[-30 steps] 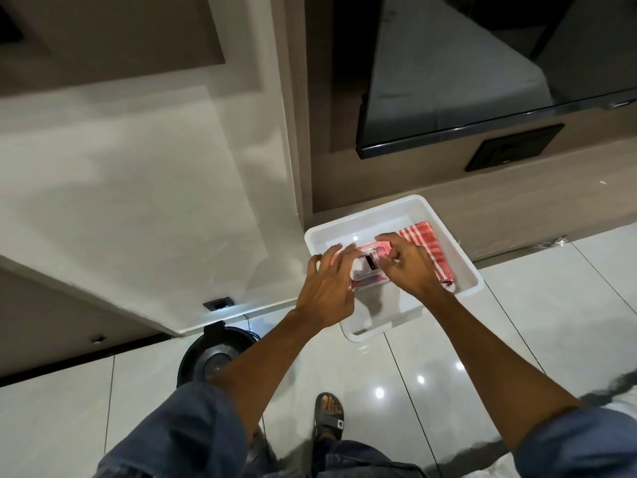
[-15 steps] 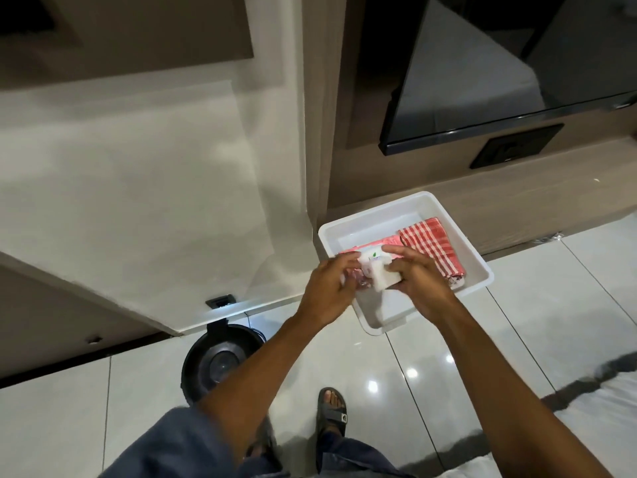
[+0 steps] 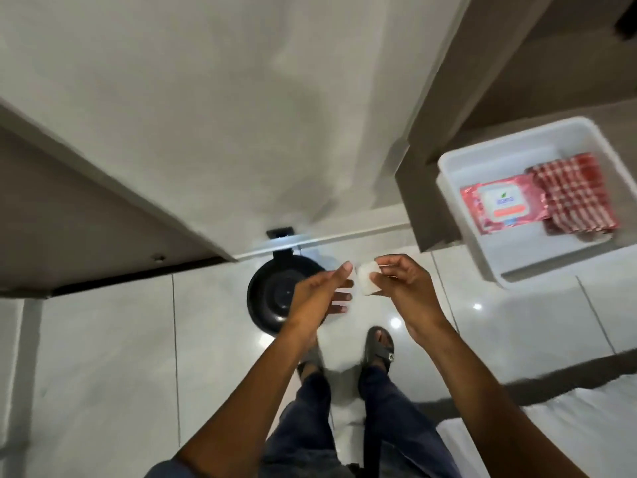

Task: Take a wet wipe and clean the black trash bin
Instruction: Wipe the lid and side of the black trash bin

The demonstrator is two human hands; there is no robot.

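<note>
We stand in a home room: glossy white floor tiles (image 3: 517,326), a white bed corner (image 3: 551,426), a wall socket (image 3: 280,232), and sandals (image 3: 379,350) worn indoors.

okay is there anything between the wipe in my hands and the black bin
Nothing visible blocks the way. The wet wipe is pinched between the left hand and right hand, just above the black trash bin on the floor, whose lid looks bare.

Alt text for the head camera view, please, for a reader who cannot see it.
Two bare hands hold a small folded white wet wipe between them above a round black trash bin on the tiled floor. To the right, a white tray holds a pink wet wipe pack and a red checked cloth.
</note>
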